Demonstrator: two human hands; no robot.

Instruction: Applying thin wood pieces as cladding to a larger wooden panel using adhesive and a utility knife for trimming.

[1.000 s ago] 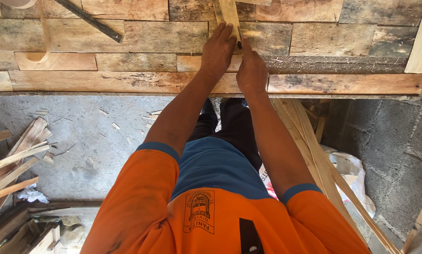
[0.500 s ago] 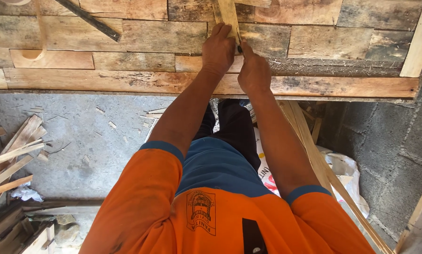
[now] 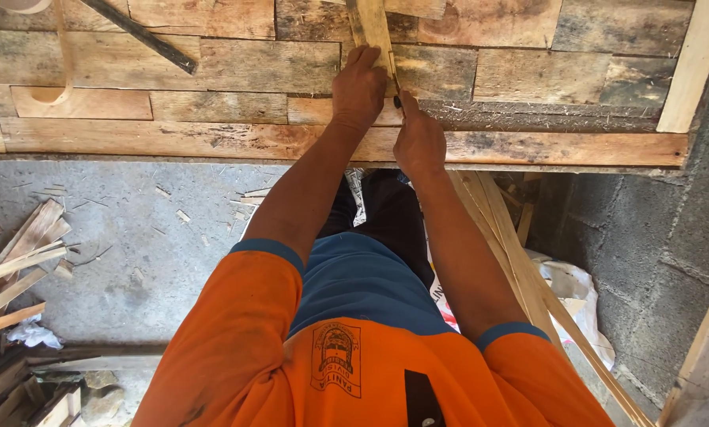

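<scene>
Left hand (image 3: 360, 87) is pressing palm-down on a narrow pale wood strip (image 3: 370, 28), fingers curled over its lower end. That strip is lying upright across the plank bench top (image 3: 236, 67), a wide surface of patched, weathered boards. Right hand (image 3: 419, 141) is closing around a thin dark tool (image 3: 397, 99), tip touching the strip's right edge just beside the left fingers. Below the bench, offcut slats (image 3: 15, 269) are lying on the concrete floor (image 3: 133, 237), well apart from both hands.
</scene>
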